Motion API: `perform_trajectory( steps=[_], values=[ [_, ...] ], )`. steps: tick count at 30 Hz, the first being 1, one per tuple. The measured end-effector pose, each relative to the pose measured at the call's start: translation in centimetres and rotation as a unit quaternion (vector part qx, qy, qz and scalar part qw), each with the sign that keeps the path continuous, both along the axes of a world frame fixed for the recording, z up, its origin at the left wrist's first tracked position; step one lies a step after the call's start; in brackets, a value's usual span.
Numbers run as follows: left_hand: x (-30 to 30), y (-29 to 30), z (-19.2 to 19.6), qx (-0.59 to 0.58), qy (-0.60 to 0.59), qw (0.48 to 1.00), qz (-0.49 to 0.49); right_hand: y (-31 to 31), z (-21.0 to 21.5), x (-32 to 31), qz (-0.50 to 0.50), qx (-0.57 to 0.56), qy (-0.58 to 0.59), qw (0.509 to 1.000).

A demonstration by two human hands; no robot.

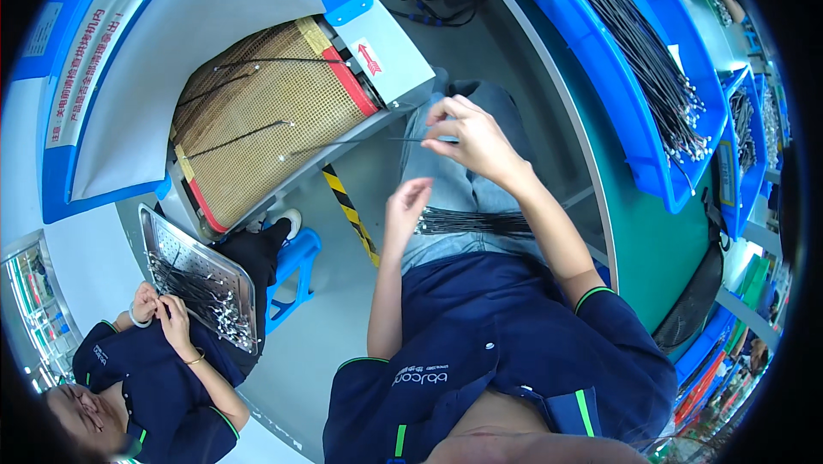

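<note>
A thin black cable (369, 141) is pinched between the fingertips of my right hand (467, 134). It stretches left from there, its far end over the mesh conveyor belt (249, 142). Lower down, my left hand (407, 207) hovers above my lap, its fingers bent and blurred, so I cannot tell whether they grip anything. Beside that hand a bundle of black cables (480, 222) lies across my thighs. Several more black cables with small pale ends, such as one loose cable (244, 137), rest on the belt.
A blue-and-white machine hood (201, 44) arches over the belt. To the right, a green table (656, 267) carries a blue bin (630, 134) of black cables. At lower left a person (154, 378) handles cables on a metal tray (163, 237); a blue stool (296, 275) stands near it.
</note>
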State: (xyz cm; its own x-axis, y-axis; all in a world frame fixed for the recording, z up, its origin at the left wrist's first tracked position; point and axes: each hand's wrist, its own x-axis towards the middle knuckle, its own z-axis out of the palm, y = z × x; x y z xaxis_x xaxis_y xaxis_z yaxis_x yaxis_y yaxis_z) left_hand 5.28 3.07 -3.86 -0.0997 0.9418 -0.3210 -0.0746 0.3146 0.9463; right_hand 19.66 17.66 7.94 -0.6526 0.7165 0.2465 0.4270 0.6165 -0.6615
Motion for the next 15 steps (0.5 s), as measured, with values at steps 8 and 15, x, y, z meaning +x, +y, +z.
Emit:
perform_trajectory(
  steps=[8, 15],
  values=[
    [1.6, -0.3, 2.0, 0.069, 0.233, 0.951, -0.191, 3.1, -1.0, -9.0, -0.018, 0.004, 0.038, 0.999],
    [1.8, -0.7, 1.9, 0.067, 0.274, 0.932, -0.229, 4.6, -2.8, -13.9, -0.033, -0.029, 0.036, 0.998]
  ],
)
